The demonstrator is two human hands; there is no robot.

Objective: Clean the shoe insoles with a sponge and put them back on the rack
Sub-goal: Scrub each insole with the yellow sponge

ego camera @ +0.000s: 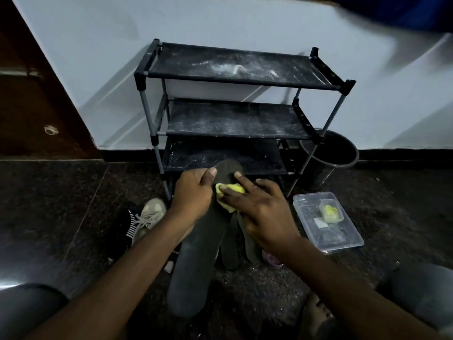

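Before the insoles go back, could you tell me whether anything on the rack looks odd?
Yes: the black three-tier rack has white powdery smears on its top shelf, thickest mid-shelf; the second shelf is speckled too.

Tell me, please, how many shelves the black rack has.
3: the top shelf, the middle shelf below it, and the bottom shelf, partly hidden behind the tip of the insole.
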